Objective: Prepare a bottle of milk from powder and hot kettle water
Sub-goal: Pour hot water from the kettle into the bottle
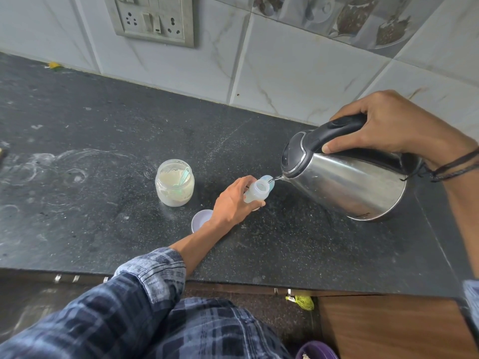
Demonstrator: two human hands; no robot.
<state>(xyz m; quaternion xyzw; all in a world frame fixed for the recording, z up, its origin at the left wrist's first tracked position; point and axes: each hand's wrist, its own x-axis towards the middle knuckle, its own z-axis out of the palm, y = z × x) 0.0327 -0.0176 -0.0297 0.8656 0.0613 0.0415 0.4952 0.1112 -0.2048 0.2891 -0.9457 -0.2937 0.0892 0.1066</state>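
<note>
Right hand point(388, 125) tilts kettle point(344, 182) – water into bottle point(255, 194) – left hand point(234, 203) grips.

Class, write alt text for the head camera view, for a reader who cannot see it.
A person's right hand tilts a steel kettle, pouring a thin stream into a small open bottle that the left hand steadies on a dark countertop. An open jar of powder stands beside it.

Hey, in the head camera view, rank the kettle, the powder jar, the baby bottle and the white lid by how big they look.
1. kettle, by far.
2. powder jar.
3. baby bottle and white lid look alike; the left hand and wrist hide part of each, so unranked.
</note>
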